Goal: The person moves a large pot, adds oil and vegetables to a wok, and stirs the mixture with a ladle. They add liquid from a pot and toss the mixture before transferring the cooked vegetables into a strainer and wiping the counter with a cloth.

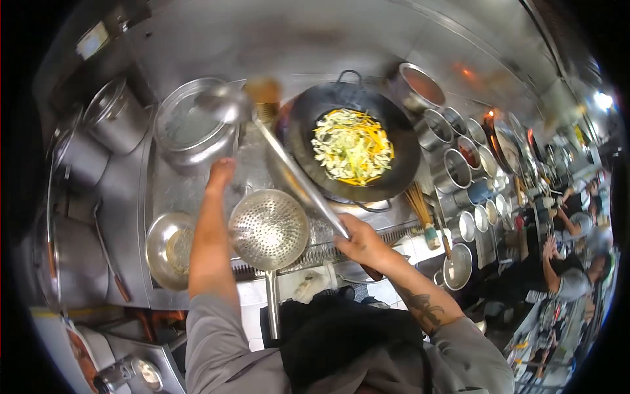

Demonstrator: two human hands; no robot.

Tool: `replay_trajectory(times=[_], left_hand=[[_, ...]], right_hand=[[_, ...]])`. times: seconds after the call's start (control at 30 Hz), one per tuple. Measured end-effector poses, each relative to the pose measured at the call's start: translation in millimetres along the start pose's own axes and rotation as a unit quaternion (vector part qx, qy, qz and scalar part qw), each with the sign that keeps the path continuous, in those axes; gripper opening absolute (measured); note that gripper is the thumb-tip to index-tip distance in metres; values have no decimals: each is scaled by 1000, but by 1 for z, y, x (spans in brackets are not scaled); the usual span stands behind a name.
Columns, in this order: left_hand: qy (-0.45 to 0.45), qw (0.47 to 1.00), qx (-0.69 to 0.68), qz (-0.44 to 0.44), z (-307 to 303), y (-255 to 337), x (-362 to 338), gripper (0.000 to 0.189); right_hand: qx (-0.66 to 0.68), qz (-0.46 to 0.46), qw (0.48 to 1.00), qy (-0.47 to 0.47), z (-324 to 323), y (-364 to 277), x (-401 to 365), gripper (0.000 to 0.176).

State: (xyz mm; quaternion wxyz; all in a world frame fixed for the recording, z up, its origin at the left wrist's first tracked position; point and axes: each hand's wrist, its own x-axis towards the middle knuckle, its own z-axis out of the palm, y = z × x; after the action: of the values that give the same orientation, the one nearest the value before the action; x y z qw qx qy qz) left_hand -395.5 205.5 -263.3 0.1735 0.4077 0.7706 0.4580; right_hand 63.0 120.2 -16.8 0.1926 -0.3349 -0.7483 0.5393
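My right hand (359, 240) is wrapped around the handle of a long ladle (293, 167). The ladle reaches up and left, its blurred bowl near the right rim of a round metal pot (190, 154) of clear liquid. My left hand (223, 172) is beside that pot's lower right side, its fingers blurred and mostly hidden. A black wok (403, 141) stands to the right, holding shredded pale cabbage (341, 146) with orange-yellow strips. Between my forearms lies a perforated strainer (269, 226), its handle pointing towards me.
A metal bowl (161, 246) sits left of my left forearm, and tall lidded pots (118, 115) stand further left. On the right are several metal containers (453, 169), a bamboo brush (420, 203) and a pot of reddish liquid (423, 85). Other people (571, 269) are at the far right.
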Motion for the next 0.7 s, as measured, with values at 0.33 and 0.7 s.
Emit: replay_trajectory(times=[0.33, 0.7], left_hand=[[-26, 993, 91, 65, -32, 34, -68, 23], [-31, 969, 132, 207, 29, 123, -182, 23]], right_hand=[[-195, -34, 975, 98, -89, 6, -106, 37], [-324, 52, 932, 154, -185, 108, -129, 40]])
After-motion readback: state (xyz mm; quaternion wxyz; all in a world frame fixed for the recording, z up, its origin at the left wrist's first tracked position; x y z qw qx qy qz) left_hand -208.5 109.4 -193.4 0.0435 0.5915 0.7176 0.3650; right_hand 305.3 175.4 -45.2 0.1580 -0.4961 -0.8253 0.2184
